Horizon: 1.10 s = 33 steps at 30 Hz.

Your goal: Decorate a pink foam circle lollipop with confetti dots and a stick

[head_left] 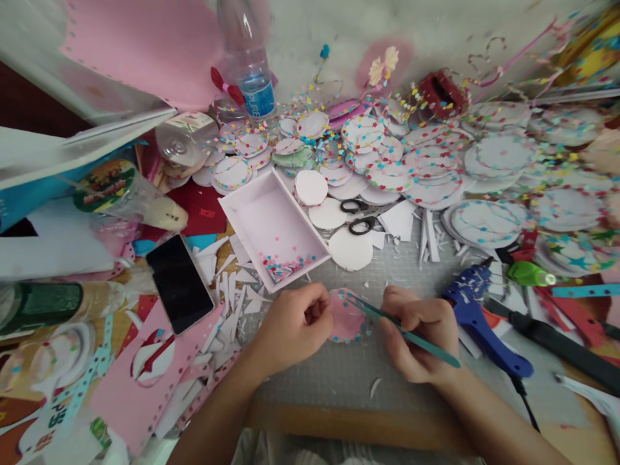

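My left hand pinches the left edge of a pink paper disc with small blue and red dots around its rim. Between the fingers of my right hand are teal tweezers, closed in a pen-like grip. Their tip reaches the upper part of the disc; whether a piece sits in it is too small to tell. Beyond my hands stands a white paper box with pink, blue and red confetti in its near corner.
Black-handled scissors lie beside white paper discs. A blue glue gun is at the right. On the left are a phone and paper scraps. Many decorated discs and a water bottle stand at the back.
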Each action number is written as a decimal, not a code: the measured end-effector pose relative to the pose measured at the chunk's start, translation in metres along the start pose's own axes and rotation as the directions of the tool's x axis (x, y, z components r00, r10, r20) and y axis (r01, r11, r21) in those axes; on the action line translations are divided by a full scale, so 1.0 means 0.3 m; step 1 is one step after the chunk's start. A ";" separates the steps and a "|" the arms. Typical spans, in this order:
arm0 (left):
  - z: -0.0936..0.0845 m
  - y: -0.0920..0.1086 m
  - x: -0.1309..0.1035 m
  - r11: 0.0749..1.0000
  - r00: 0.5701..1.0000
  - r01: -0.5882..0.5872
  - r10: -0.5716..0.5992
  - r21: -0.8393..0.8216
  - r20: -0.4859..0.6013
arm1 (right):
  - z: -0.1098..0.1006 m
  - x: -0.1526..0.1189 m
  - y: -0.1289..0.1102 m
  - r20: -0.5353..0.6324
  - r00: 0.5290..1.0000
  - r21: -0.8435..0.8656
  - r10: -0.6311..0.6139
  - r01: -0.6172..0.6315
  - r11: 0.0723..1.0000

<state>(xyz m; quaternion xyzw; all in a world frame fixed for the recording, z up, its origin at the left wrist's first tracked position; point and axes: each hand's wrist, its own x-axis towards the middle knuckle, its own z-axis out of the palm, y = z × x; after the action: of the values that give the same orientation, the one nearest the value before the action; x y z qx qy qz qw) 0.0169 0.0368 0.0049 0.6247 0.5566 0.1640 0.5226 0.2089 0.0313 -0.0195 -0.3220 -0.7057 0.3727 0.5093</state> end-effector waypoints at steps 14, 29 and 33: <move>0.001 0.003 -0.003 1.000 1.000 -0.002 0.002 0.010 -0.001 | -0.023 0.022 -0.008 0.290 0.936 -0.397 -0.202 0.310 0.864; -0.008 0.012 -0.008 1.000 1.000 0.001 -0.001 -0.021 0.011 | -0.002 -0.004 -0.001 -0.333 0.919 0.304 0.210 -0.106 0.947; -0.011 0.011 -0.011 1.000 1.000 -0.023 0.023 0.003 0.018 | -0.013 0.016 0.019 -0.356 0.846 0.451 0.396 -0.216 0.866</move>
<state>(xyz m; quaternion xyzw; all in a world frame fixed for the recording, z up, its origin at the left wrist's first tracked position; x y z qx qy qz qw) 0.0150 0.0360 0.0103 0.6335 0.5448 0.1633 0.5246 0.2117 0.0391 -0.0213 -0.3987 -0.4214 0.5027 0.6410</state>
